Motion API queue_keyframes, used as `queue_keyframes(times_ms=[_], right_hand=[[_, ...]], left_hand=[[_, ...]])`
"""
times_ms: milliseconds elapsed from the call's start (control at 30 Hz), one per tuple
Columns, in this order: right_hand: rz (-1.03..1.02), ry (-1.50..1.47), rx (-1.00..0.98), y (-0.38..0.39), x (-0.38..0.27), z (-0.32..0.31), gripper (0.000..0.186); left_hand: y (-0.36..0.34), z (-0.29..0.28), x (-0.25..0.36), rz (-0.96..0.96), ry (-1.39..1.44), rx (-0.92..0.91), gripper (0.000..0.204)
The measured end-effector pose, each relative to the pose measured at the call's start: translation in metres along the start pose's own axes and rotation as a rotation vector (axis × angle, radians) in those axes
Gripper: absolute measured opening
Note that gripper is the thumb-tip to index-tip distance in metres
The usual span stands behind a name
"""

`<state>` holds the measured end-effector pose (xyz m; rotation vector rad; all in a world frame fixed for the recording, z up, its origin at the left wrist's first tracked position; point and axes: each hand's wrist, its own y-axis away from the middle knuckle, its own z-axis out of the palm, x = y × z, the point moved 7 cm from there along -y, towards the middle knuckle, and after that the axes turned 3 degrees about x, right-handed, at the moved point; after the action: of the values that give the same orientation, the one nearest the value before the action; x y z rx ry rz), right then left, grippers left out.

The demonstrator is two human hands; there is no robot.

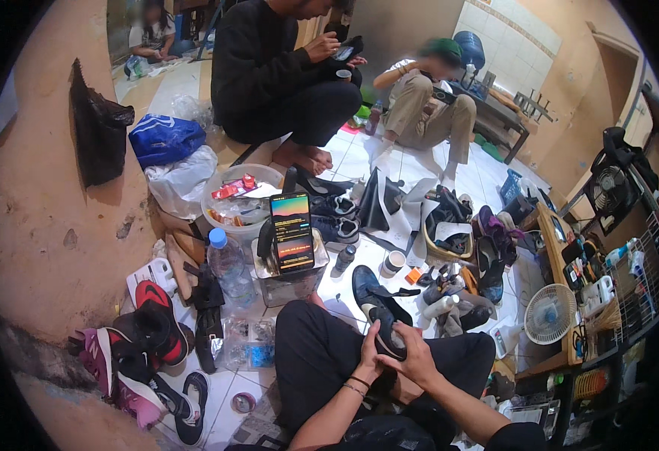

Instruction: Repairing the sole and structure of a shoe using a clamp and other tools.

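Over my lap I hold a dark shoe (368, 287), its length pointing away from me. My left hand (371, 355) is closed on the near end from the left side. From the right, my right hand (413, 356) grips the same end, its thumb lying along the shoe. Part of that end is hidden by my fingers. Just beyond the shoe stand a white cup (393, 263) and a small dark bottle (345, 258). A lit phone (292, 231) is propped upright on a box, ahead and to the left.
Several shoes lie left, including a red and black one (165, 308), near a water bottle (228, 267). Ahead are a round plastic tub (269, 174) and a basket (449, 249). A fan (549, 314) and a wooden shelf (559, 255) stand right. Two people sit across from me.
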<state>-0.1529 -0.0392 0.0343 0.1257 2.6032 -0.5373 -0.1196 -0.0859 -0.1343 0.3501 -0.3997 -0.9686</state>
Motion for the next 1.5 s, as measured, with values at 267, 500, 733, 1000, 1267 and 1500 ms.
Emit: queue_keyframes(times_ms=[267, 500, 733, 1000, 1267, 1500], right_hand=[[-0.001, 0.043, -0.42, 0.002, 0.025, 0.012, 0.094], [0.039, 0.029, -0.398, -0.002, 0.03, 0.018, 0.093], [0.125, 0.04, -0.489, -0.001, 0.042, 0.025, 0.078], [0.187, 0.109, -0.582, -0.016, 0.039, 0.031, 0.078], [0.092, 0.037, -0.351, -0.024, 0.007, 0.009, 0.084], [-0.021, 0.045, -0.138, -0.014, -0.015, -0.015, 0.072]], left_hand=[[0.009, 0.002, -0.001, -0.001, -0.11, 0.018, 0.046], [0.016, 0.012, 0.005, 0.026, -0.231, -0.014, 0.055], [0.022, 0.016, 0.008, 0.003, -0.284, -0.036, 0.052], [0.014, 0.002, -0.002, -0.092, -0.293, -0.01, 0.056], [0.019, 0.015, 0.003, -0.13, 0.013, -0.119, 0.063], [0.033, 0.028, 0.02, -0.014, -0.166, -0.139, 0.081]])
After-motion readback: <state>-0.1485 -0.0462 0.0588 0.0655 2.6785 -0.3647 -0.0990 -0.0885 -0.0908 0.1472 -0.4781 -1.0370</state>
